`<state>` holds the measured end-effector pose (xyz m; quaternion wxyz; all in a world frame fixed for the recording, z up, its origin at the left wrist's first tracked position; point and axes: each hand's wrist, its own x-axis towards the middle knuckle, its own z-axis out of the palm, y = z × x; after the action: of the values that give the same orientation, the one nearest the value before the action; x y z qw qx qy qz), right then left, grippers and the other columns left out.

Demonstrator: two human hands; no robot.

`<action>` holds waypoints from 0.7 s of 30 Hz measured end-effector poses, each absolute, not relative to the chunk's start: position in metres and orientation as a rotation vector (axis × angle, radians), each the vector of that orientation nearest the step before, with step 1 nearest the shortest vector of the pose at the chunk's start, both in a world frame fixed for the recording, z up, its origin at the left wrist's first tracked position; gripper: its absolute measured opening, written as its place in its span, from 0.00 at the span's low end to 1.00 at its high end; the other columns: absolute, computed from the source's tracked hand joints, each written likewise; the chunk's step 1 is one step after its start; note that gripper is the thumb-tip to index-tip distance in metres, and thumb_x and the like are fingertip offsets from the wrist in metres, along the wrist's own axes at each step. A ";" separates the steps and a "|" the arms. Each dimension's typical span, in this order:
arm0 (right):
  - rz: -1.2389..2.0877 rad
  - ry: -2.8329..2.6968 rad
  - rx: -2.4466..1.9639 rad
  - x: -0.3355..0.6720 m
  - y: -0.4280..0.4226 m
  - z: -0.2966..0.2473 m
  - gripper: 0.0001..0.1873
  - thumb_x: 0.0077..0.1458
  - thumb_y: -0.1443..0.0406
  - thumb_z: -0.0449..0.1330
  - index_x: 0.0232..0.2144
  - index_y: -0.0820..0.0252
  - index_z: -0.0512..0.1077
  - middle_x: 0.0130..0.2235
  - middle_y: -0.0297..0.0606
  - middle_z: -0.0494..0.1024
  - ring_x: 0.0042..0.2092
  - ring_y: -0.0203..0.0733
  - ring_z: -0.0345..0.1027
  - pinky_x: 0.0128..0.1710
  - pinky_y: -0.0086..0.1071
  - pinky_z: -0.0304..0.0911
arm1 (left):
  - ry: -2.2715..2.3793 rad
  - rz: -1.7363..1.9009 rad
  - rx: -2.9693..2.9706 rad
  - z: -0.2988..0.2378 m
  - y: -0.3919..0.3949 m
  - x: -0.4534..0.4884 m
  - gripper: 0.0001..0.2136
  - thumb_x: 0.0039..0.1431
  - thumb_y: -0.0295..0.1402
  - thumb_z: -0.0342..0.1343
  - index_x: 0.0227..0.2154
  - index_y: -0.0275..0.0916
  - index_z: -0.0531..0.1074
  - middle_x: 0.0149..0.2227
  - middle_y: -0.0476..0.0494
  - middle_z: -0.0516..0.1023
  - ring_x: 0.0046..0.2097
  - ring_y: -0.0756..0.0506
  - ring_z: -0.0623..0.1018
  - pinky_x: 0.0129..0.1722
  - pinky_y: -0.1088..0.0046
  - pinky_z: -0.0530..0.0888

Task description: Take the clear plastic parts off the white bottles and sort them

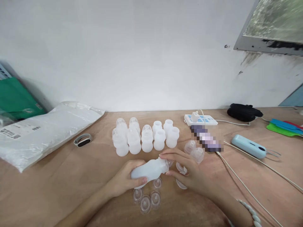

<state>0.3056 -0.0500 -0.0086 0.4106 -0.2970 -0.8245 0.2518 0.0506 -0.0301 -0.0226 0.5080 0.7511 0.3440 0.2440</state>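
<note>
My left hand (125, 179) is wrapped around the body of a frosted white baby bottle (148, 170), which lies tilted with its neck to the right. Thumb and fingers of my right hand (191, 171) close around the screw collar (163, 164) at the neck, where a clear teat partly shows. Below the bottle several clear silicone teats (145, 203) lie on the table. Pale collar rings (181, 183) are partly hidden by my right hand. Just beyond it are clear domed caps (197, 154).
Behind stand several capped bottles (134, 142) and several uncapped ones (159, 140). Leftward lie a fitness band (82, 141) and a white plastic package (54, 126). To the right are a phone (205, 138), a power strip (208, 119), a light-blue device (248, 146), cables and a black pouch (243, 112).
</note>
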 end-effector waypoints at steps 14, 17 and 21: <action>0.716 -1.985 -0.894 0.303 -0.049 -0.015 0.14 0.58 0.63 0.65 0.46 0.54 0.71 0.43 0.39 0.79 0.44 0.44 0.74 0.41 0.36 0.72 | 0.931 0.591 1.932 -0.021 -0.031 0.056 0.15 0.54 0.45 0.58 0.25 0.38 0.65 0.26 0.52 0.62 0.28 0.50 0.63 0.27 0.75 0.58; 0.768 -2.010 -0.762 0.307 -0.048 -0.004 0.13 0.61 0.66 0.63 0.48 0.51 0.72 0.51 0.40 0.76 0.52 0.44 0.72 0.51 0.39 0.69 | 0.894 0.580 1.806 -0.022 -0.029 0.052 0.16 0.53 0.46 0.57 0.27 0.37 0.66 0.26 0.53 0.61 0.28 0.50 0.62 0.26 0.76 0.57; 0.777 -2.014 -0.735 0.309 -0.047 -0.001 0.15 0.61 0.68 0.63 0.49 0.48 0.73 0.53 0.38 0.76 0.54 0.44 0.71 0.54 0.40 0.67 | 0.859 0.572 1.770 -0.024 -0.028 0.049 0.17 0.54 0.47 0.58 0.28 0.36 0.67 0.27 0.52 0.62 0.28 0.50 0.62 0.25 0.76 0.57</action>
<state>0.3086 -0.0471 -0.0014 0.4174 -0.2927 -0.8026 0.3096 0.0493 -0.0282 -0.0239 0.5197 0.7381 0.3580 0.2386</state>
